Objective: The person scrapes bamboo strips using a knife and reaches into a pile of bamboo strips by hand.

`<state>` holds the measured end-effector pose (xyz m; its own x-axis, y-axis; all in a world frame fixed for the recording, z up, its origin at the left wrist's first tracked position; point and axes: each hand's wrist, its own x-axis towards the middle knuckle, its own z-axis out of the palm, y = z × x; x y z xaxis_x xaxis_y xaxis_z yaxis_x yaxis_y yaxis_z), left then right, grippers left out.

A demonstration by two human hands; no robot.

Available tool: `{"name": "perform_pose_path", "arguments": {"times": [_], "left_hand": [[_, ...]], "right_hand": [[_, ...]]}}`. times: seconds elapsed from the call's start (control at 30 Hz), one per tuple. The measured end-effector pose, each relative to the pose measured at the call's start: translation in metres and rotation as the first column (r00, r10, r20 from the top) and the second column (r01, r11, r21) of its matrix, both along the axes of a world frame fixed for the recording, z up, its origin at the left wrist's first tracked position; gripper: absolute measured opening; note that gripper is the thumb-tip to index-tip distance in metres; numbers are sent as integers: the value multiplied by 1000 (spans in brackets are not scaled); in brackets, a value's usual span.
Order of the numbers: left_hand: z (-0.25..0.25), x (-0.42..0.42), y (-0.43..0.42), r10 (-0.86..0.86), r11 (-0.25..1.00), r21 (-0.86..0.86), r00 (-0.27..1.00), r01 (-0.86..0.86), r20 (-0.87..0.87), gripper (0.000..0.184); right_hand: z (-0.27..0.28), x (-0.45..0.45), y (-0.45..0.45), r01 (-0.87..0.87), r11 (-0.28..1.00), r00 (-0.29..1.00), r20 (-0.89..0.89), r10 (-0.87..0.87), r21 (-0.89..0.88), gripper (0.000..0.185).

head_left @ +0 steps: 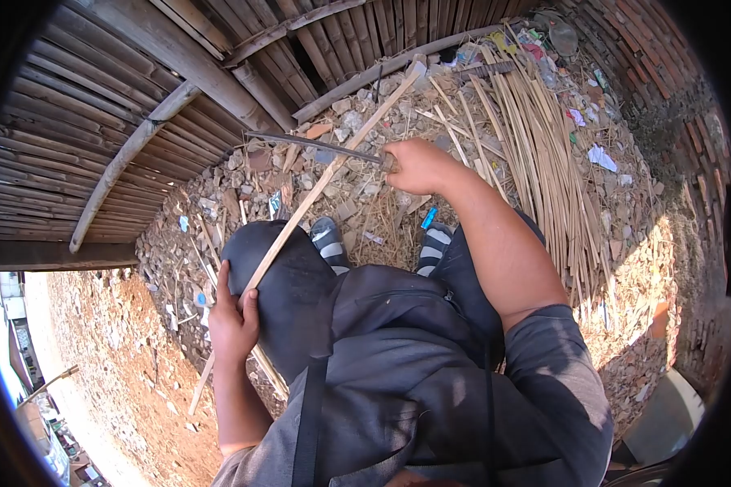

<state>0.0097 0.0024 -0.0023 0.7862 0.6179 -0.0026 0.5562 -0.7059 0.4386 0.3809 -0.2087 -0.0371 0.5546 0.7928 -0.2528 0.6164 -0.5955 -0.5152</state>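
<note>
A long pale strip of wood or bamboo (300, 213) runs slantwise across my thigh, from lower left to upper middle. My left hand (235, 316) is at its lower part, the thumb against the strip and the index finger stretched out and apart. My right hand (410, 166) is closed round the handle end of a long, thin dark blade (300, 140). That blade points left and crosses the strip near its upper part; whether its edge cuts into the strip is too small to tell.
Many pale strips (544, 154) lie in a pile on the rubble at the right. A bamboo-slat wall (97, 122) with poles stands at the upper left, a brick wall (666, 57) at the right. My feet in striped footwear (330, 243) rest among stones, straw and litter.
</note>
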Motion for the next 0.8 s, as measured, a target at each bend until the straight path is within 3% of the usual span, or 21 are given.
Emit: {"name": "perform_pose_path", "arguments": {"times": [0.8], "left_hand": [[-2, 1, 0, 5, 1000, -17, 1000, -5, 18, 68]], "right_hand": [[-15, 5, 0, -21, 999, 1000, -19, 22, 50, 57]]}}
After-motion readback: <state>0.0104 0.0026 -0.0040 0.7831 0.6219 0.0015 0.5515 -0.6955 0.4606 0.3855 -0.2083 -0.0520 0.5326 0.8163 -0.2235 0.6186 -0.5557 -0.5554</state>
